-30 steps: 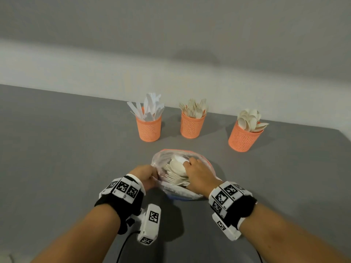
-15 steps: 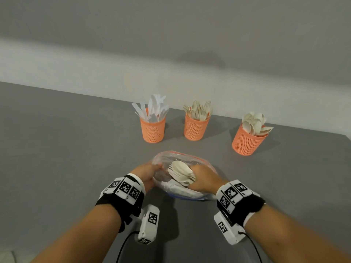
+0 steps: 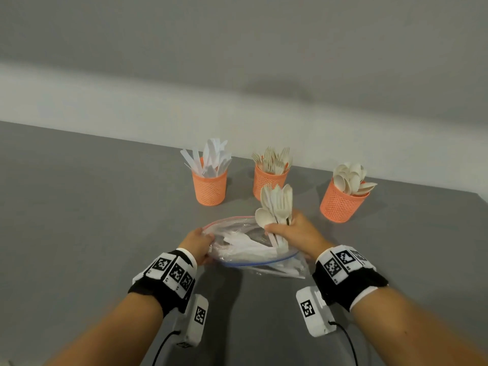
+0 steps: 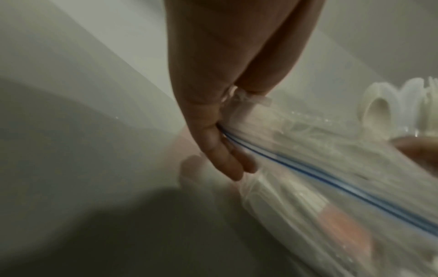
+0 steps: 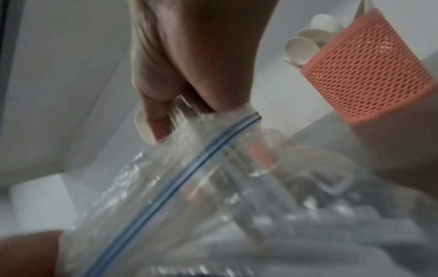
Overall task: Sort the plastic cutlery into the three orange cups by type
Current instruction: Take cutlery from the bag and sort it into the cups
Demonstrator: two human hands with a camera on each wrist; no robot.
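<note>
No words, brand names or numbers can be read anywhere. The only signs are black-and-white square code markers: several on the band at the left wrist, several on the band at the right wrist, and one each on the small white units under those wrists. The clear bag shows faint print, too blurred to read.

We count three orange cups beyond one clear zip bag: one of knives, one of forks, one of spoons. Two hands. One mixed bundle of cutlery stands above the bag; its pieces blur beyond counting.
</note>
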